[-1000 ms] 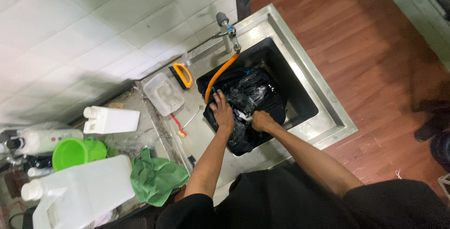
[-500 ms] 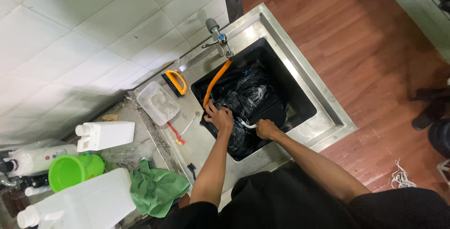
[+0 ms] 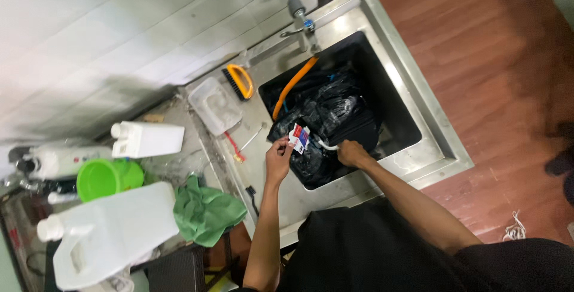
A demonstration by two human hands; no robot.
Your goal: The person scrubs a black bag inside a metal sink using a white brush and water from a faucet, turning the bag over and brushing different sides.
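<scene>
My left hand (image 3: 278,156) pinches a small white, red and blue label or packet (image 3: 298,138) at the near-left corner of the steel sink (image 3: 428,126). My right hand (image 3: 351,151) is down in the basin, closed on a thin white piece (image 3: 326,145) that joins the packet, and it rests against the black plastic bag (image 3: 332,117) that fills the sink. An orange hose (image 3: 293,86) runs from the tap (image 3: 297,10) into the basin.
On the wet counter to the left lie a clear plastic tub (image 3: 214,106), an orange-handled scrub brush (image 3: 239,81), a green cloth (image 3: 207,211), a green cup (image 3: 107,178) and white jugs (image 3: 113,232). A white tiled wall stands behind; a wooden floor lies to the right.
My left hand has lifted off the black bag and now holds the small packet above the sink's edge. The right hand stays low in the basin. The view has shifted closer.
</scene>
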